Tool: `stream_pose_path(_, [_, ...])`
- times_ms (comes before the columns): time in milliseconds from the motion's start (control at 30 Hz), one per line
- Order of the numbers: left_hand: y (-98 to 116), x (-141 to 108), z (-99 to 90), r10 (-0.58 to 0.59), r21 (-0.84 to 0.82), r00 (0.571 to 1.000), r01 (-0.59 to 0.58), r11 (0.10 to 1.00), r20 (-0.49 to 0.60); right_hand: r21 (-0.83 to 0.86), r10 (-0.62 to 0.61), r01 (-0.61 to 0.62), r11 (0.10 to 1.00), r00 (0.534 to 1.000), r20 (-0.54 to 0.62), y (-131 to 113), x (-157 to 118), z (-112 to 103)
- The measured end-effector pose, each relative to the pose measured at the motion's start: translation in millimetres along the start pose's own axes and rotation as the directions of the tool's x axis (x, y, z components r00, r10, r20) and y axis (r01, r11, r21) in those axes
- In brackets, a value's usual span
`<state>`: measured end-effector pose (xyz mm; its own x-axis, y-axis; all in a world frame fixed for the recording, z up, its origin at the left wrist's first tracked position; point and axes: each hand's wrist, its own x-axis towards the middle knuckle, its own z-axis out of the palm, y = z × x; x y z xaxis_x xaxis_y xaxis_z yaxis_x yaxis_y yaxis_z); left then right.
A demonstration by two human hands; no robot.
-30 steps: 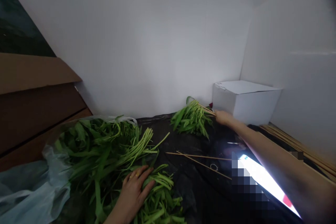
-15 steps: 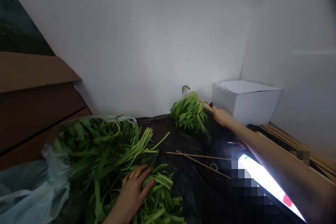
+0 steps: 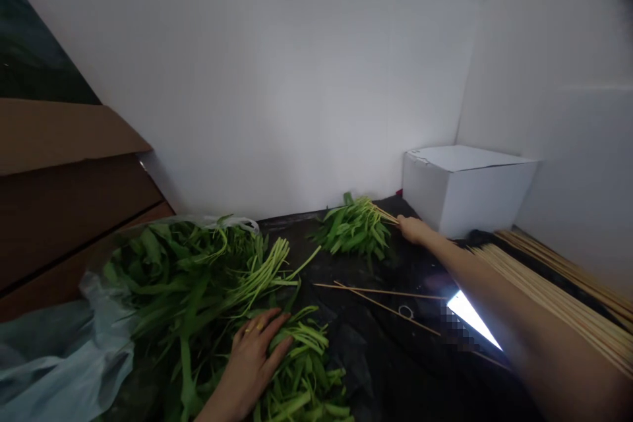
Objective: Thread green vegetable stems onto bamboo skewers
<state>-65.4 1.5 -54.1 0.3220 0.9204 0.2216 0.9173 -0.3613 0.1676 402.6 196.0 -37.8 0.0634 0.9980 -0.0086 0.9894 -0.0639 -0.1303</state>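
My left hand (image 3: 260, 346) lies palm down, fingers loosely spread, on a heap of greens (image 3: 306, 369); my right hand (image 3: 414, 229) is closed round thin sticks (image 3: 386, 213), too fine to count, running into one leafy bunch (image 3: 353, 227) near the wall (image 3: 297, 112). Between, two loose sticks (image 3: 380, 291) cross beside one white ring (image 3: 406, 306) on black sheeting (image 3: 366, 343). My forearm (image 3: 494, 297) partly hides one lit screen (image 3: 472, 320); one white box (image 3: 467, 201) stands beyond. The bunch sits lower than half a second ago.

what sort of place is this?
Likely an improvised indoor work corner; home or shop, can't tell. Plain white walls meet at right, crinkled black plastic sheeting is spread out, and loose leafy green vegetables are heaped at left.
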Motion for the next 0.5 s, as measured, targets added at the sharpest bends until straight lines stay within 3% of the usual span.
stream_pose_path(133, [0,-1,1.4,0.004,-0.011,1.0,-0.004,1.0,-0.016,-0.035,0.069,-0.07,0.997,0.997,-0.047,12,5,6])
stream_pose_path(300, [5,-3,-2.6,-0.005,-0.032,1.0,0.005,0.999,-0.001,-0.063,0.091,-0.098,0.993,0.991,-0.096,7,5,2])
stream_pose_path(400, [11,-3,-11.1,-0.01,-0.053,0.999,0.012,0.999,0.037,-0.099,0.08,-0.092,0.991,0.989,-0.123,0,-4,-10])
stream_pose_path(500, [17,-3,-20.6,0.01,-0.082,0.997,-0.003,0.997,0.079,-0.134,-0.024,0.0,0.991,0.983,-0.18,-20,-20,-31])
